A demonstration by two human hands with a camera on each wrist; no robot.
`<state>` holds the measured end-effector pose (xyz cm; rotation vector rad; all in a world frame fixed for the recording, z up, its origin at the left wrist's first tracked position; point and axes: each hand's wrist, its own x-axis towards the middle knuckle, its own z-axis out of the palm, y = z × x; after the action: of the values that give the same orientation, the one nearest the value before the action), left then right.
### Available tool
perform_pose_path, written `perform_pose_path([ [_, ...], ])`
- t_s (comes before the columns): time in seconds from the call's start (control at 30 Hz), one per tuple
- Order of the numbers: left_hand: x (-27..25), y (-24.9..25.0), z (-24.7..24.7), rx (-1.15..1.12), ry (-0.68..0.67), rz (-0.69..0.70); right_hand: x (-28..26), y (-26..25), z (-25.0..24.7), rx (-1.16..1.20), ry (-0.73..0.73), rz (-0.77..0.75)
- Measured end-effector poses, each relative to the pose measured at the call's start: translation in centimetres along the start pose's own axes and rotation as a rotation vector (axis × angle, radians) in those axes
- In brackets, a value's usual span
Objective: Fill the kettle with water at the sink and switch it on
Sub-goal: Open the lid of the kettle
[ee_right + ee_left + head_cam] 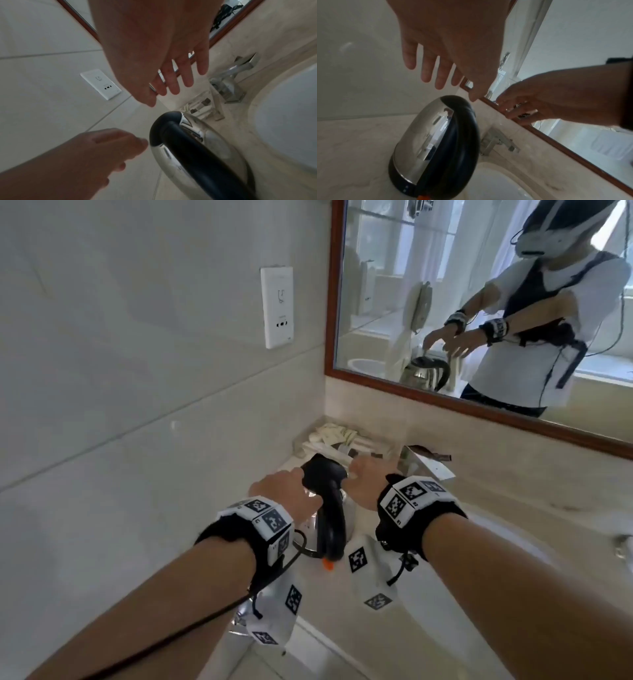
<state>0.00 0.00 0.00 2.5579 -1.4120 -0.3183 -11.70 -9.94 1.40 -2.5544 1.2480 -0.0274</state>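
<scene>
A steel kettle [328, 508] with a black lid and handle stands on the beige counter [513, 494], left of the sink [291, 115]. An orange switch [328, 565] sticks out at the foot of its handle. My left hand [287, 484] hovers just left of the lid, fingers loosely spread, holding nothing. My right hand [366, 474] hangs above the kettle's right side, fingers straight and apart. In the left wrist view the left hand [445, 70] is above the kettle [426, 142] without touching it. The right wrist view shows the right hand [163, 81] clear of the kettle [197, 148].
A chrome faucet [228, 86] stands behind the basin, right of the kettle. A clear tray of sachets [335, 436] sits in the corner behind it. A white wall socket [276, 308] is on the left wall, a wood-framed mirror [479, 302] on the back wall.
</scene>
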Motion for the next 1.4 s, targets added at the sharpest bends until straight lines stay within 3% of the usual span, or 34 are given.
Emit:
perform_pose_path([
  [0.33,5.2,0.2,3.0,-0.303,-0.146,-0.210,7.1,-1.4,2.0,0.072,-0.078,-0.038],
  [0.47,6.2,-0.4,3.1,-0.419,-0.249,-0.180,8.2,-1.1,2.6,0.110,-0.100,-0.063],
  [0.77,6.3,0.6,4.1,-0.433,-0.274,-0.044,8.6,0.8,2.3,0.159,-0.130,-0.048],
  [0.9,5.7,1.2,5.2,-0.392,-0.230,0.012,8.1,2.1,2.3,0.261,-0.036,-0.007],
  [1.03,5.8,1.3,5.4,-0.420,-0.196,0.016,6.6,2.1,1.8,0.116,0.080,-0.029],
  [1.23,5.3,1.3,5.1,-0.382,-0.101,-0.003,5.3,1.5,1.2,0.412,0.163,-0.138],
  [1.4,4.9,1.5,4.4,-0.308,-0.194,-0.109,4.6,1.3,0.6,0.647,0.260,-0.117],
])
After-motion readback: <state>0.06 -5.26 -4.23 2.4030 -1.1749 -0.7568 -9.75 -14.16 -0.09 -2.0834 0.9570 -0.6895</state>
